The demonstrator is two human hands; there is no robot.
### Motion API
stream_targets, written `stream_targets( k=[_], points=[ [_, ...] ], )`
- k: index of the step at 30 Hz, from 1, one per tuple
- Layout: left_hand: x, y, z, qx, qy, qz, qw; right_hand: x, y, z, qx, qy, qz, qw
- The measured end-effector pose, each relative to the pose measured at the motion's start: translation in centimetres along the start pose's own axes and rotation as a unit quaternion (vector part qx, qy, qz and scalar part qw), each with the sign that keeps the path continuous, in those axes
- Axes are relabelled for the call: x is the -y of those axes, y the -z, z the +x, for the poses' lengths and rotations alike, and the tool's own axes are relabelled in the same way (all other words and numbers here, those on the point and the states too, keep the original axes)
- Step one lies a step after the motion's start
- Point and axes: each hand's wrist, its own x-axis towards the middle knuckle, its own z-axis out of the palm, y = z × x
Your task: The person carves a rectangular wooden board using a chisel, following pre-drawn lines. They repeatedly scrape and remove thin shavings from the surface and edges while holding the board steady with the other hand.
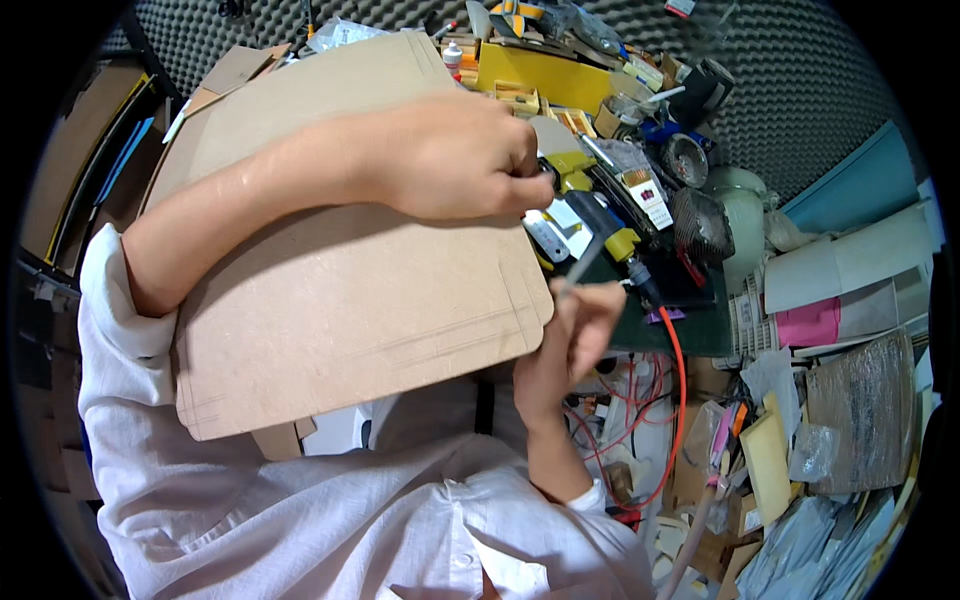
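A large brown fibreboard panel [350, 290] with rounded corners lies tilted across my lap and the bench. Pencil lines run along its near and right edges. My left forearm reaches over the panel, and my left hand [480, 165] is closed in a fist above its right edge. Whatever its fingers hold, if anything, is hidden. Beside the panel's right corner my right hand [575, 335] is closed on a thin grey strip-like tool [582, 265], which points up and away and is blurred. The tool is close to the panel's edge.
Right of the panel, a yellow and dark power tool [600, 220] with an orange air hose [683, 380] lies on a dark green mat [640, 335]. Behind it are a yellow sheet [545, 78] and small wooden boxes. Wrapped boards [860, 410] and scraps crowd the right side.
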Motion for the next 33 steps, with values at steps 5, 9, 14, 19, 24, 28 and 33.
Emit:
stream_targets(
  k=[5, 9, 14, 19, 24, 28, 33],
  points=[
    [0.0, -0.2, 0.0, -0.026, -0.011, -0.014, 1.000, -0.5, -0.1, -1.5, -0.002, 0.000, 0.089, 0.996],
    [0.0, -0.3, -0.1, -0.025, 0.008, -0.014, 1.000, -0.7, -0.2, -3.5, 0.034, 0.012, 0.130, 0.991],
    [0.1, -0.1, -0.1, -0.004, 0.015, -0.002, 1.000, -0.9, 0.5, -4.2, 0.012, -0.016, 0.163, 0.986],
    [-0.1, -0.1, -0.1, 0.007, 0.038, 0.005, 0.999, -1.4, 0.1, -4.1, 0.000, 0.054, 0.031, 0.998],
    [-0.2, 0.1, 0.0, 0.028, 0.047, 0.001, 0.999, -0.6, 0.2, -4.0, 0.018, 0.064, -0.022, 0.998],
    [-0.2, 0.2, 0.1, 0.025, 0.045, 0.002, 0.999, -0.3, 0.0, -3.8, 0.079, 0.181, -0.119, 0.973],
    [-0.2, 0.1, 0.1, 0.029, 0.051, -0.003, 0.998, -1.1, -0.2, -2.6, -0.033, 0.054, 0.070, 0.996]
  ],
)
